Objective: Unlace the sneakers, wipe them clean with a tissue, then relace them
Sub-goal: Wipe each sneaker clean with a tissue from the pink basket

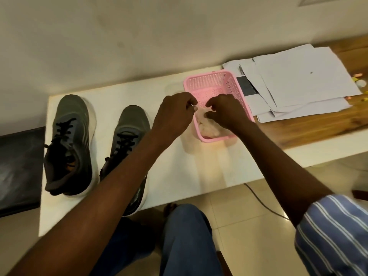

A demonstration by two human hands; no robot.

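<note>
Two grey sneakers with black laces and white soles stand side by side on the white table (175,176). The left sneaker (69,144) is fully visible; the right sneaker (129,136) is partly covered by my left forearm. A pink perforated basket (219,82) sits to their right with white tissue (207,126) inside. My left hand (173,114) pinches a bit of the tissue at the basket's left rim. My right hand (225,112) reaches into the basket with curled fingers pinching the tissue. The image is blurred.
A stack of white papers (302,82) lies right of the basket on a wooden surface (308,124). A black object (20,168) sits at the table's left edge. A cable (262,202) runs over the tiled floor, above my knees in blue trousers (185,240).
</note>
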